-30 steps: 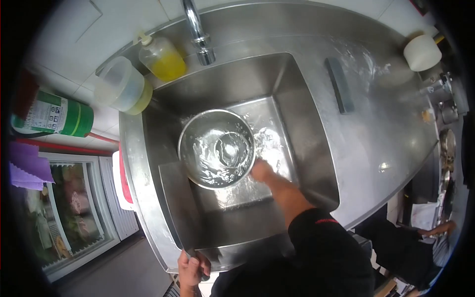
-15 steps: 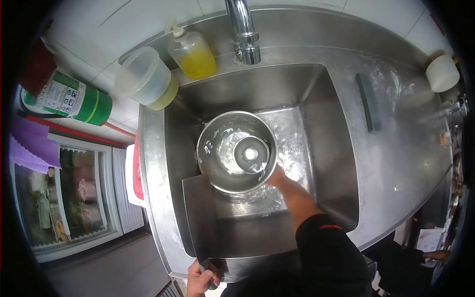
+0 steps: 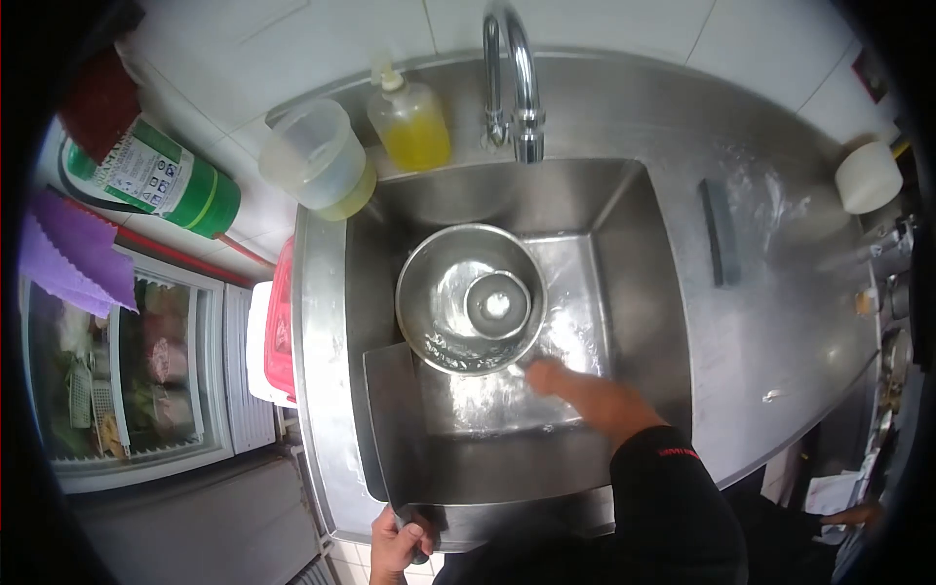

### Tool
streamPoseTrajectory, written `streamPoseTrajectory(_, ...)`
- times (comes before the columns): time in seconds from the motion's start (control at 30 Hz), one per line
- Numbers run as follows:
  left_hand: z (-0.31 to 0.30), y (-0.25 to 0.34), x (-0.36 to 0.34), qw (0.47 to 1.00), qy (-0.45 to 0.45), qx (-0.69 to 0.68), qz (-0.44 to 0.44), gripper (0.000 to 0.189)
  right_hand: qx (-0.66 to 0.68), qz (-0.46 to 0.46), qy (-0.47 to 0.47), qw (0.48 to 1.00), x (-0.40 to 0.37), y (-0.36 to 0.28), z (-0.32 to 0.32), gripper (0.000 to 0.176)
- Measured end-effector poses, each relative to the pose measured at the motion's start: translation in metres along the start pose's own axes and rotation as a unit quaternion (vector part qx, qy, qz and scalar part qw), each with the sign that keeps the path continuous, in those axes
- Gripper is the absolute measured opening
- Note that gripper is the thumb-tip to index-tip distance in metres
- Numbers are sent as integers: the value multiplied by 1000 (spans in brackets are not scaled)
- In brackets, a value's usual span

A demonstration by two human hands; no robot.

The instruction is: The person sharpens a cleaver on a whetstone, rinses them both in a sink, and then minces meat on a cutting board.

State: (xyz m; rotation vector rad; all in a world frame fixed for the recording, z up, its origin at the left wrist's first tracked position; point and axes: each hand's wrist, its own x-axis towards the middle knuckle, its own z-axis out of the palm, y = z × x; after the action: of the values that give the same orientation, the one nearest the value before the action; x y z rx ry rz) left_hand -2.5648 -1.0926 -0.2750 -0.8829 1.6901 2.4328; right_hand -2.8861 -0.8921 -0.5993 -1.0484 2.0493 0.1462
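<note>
A wide-bladed cleaver [image 3: 395,419] is held by its dark handle in my left hand [image 3: 395,544], at the sink's front left corner. Its blade points away from me, over the left side of the basin. A round steel pot [image 3: 417,317] stands in the sink with some water in it, and a small steel bowl [image 3: 497,305] sits inside, right of centre. My right hand [image 3: 551,377] is just off the pot's lower right rim, low in the basin. Its fingers are blurred and partly hidden.
The steel sink [image 3: 643,322] has a tap [image 3: 527,112] at its back. A soap pump bottle [image 3: 409,127] and plastic tubs [image 3: 312,161] stand back left. On the right counter lies a long grey bar [image 3: 720,232]. Another person's hand [image 3: 858,515] shows lower right.
My right hand has come away from the pot's rim, moving slightly down and toward me. The water's ripples differ. My left hand keeps hold of the cleaver; the whole view has shifted slightly.
</note>
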Motion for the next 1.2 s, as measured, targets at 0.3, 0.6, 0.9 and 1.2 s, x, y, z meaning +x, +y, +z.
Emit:
streamPoseTrajectory(0.3, 37, 48, 12, 995, -16, -101, 1, 35, 119, 4, 129, 984, -129, -9, -130, 27)
streamPoseTrajectory(0.6, 58, 91, 52, 982, -121, -71, -124, 34, 208, 22, 314, 926, -219, -1, -70, 74)
streamPoseTrajectory(0.9, 92, 75, 104, 897, -379, -117, -192, 17, 516, 331, 545, 572, -421, -127, 11, 11)
streamPoseTrajectory(1.2, 251, 49, -2, 717, -599, 351, 63, 10, 463, 579, 518, 426, -511, -314, 206, 45)
